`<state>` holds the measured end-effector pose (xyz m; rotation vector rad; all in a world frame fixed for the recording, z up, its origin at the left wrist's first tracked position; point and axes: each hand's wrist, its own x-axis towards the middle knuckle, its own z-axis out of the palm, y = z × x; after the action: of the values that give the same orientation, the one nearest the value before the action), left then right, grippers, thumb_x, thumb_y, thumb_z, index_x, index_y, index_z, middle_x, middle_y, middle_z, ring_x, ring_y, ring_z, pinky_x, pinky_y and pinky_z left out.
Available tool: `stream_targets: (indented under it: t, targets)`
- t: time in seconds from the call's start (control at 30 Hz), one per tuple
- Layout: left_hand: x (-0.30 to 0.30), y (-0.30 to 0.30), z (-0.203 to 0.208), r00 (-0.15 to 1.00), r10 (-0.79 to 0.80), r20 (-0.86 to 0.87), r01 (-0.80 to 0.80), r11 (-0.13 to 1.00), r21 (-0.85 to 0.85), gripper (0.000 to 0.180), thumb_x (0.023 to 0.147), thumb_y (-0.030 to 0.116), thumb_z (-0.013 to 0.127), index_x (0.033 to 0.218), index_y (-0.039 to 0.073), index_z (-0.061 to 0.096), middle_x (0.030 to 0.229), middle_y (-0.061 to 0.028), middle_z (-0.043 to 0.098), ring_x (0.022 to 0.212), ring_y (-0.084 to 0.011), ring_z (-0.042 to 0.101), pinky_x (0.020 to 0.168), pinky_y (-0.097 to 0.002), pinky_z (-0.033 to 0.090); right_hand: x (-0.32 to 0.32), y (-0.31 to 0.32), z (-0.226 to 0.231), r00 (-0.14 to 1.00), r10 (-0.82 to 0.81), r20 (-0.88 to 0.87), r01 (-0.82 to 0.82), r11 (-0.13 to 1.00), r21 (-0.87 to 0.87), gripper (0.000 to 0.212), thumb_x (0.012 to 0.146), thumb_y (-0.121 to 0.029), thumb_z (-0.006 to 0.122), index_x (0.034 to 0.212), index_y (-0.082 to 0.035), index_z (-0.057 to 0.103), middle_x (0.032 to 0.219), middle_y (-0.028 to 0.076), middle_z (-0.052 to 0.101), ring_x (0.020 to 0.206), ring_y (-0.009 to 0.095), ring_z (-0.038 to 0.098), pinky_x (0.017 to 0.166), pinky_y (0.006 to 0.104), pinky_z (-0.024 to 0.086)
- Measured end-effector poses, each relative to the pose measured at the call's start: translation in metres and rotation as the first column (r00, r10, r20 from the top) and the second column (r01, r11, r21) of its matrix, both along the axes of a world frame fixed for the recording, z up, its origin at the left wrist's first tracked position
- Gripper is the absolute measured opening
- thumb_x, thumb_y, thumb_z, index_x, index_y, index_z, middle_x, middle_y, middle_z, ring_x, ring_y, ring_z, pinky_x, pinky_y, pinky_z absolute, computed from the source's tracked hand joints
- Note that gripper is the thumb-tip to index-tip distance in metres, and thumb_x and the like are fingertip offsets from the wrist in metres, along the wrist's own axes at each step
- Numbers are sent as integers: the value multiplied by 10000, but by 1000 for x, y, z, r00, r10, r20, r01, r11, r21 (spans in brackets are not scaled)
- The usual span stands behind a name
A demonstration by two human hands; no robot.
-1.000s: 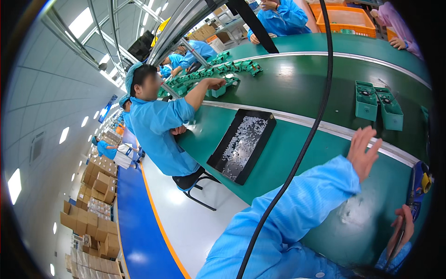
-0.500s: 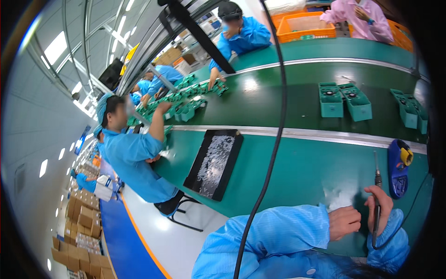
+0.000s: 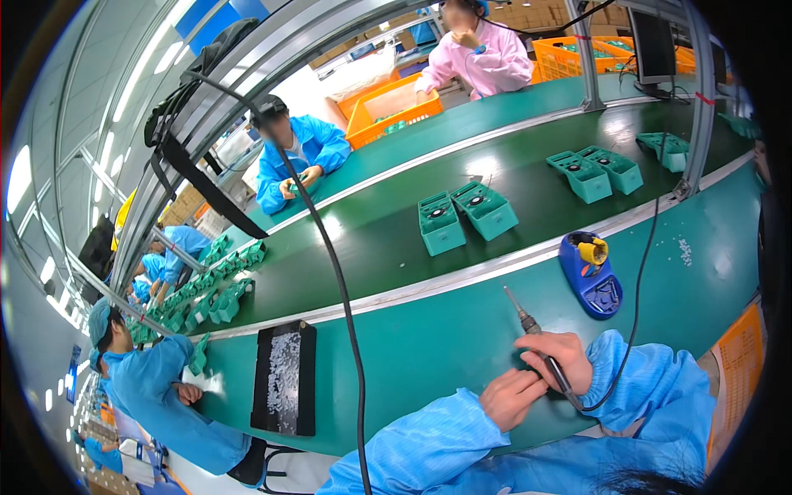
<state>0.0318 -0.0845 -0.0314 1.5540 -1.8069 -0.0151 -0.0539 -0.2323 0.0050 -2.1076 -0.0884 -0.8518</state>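
Observation:
My right hand (image 3: pixel 561 360) is wrapped round the dark handle of a soldering iron (image 3: pixel 529 321), its metal tip pointing up and away over the green bench. Close beside it, my left hand (image 3: pixel 510 399) has its fingers curled together near the handle's lower end. Whatever those left fingers hold, if anything, is hidden. A blue soldering iron stand (image 3: pixel 591 276) with a yellow holder sits on the bench beyond my right hand.
A black tray (image 3: pixel 261 375) of small whitish pieces lies to the left. Green housings (image 3: pixel 442 233) rest along the dark conveyor (image 3: pixel 371 260) behind a metal rail. Small white bits (image 3: pixel 685 252) lie at the right. A black cable (image 3: pixel 337 272) crosses the view. Co-workers sit left and across.
The view has swung right, bringing more conveyor and bench in. My hands have come closer together, and the iron now tilts to the left. The co-worker across holds a green part in both hands.

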Motion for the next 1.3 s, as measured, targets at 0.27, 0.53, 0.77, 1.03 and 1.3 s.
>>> stream_targets:
  t: [0.27, 0.53, 0.77, 1.03, 1.3]
  targets:
    - [13, -1, 2, 995, 98, 1, -98, 994, -47, 197, 732, 54, 701, 924, 24, 667, 872, -111, 618, 767, -297, 584, 664, -378, 485, 4, 0, -9, 997, 29, 74, -24, 997, -67, 185, 804, -27, 674, 986, -29, 644, 694, 122, 597, 582, 290, 598, 520, 371, 461]
    - [25, 0, 11, 999, 50, -12, -50, 997, -67, 194, 749, 48, 710, 940, 25, 681, 879, -116, 637, 751, -300, 588, 660, -383, 488, 7, 3, -16, 996, 20, 85, -14, 997, -75, 194, 815, -34, 664, 1007, -50, 643, 678, 118, 582, 581, 287, 594, 512, 374, 459]
    - [35, 3, 15, 1000, 12, -9, -13, 999, -51, 199, 742, 54, 714, 938, 33, 682, 875, -109, 632, 738, -294, 584, 654, -378, 487, 16, 6, -17, 994, 14, 112, 5, 987, -162, 246, 815, -46, 644, 1059, -70, 621, 693, 95, 567, 577, 270, 591, 489, 367, 453]
    - [42, 3, 17, 1000, 2, -31, -4, 997, -74, 209, 734, 46, 704, 942, 40, 684, 882, -102, 633, 731, -296, 581, 647, -368, 486, 25, 7, -14, 994, 9, 110, 12, 982, -188, 261, 810, -28, 628, 1068, -58, 611, 688, 81, 557, 561, 257, 583, 484, 353, 453]
    - [43, 12, 7, 999, 32, -31, -34, 995, -89, 235, 737, 44, 695, 969, 12, 673, 888, -101, 633, 733, -280, 580, 658, -363, 476, 25, 14, -6, 997, 42, 66, -33, 991, -127, 239, 790, 0, 655, 1026, -26, 632, 754, 129, 628, 592, 287, 625, 509, 352, 488]
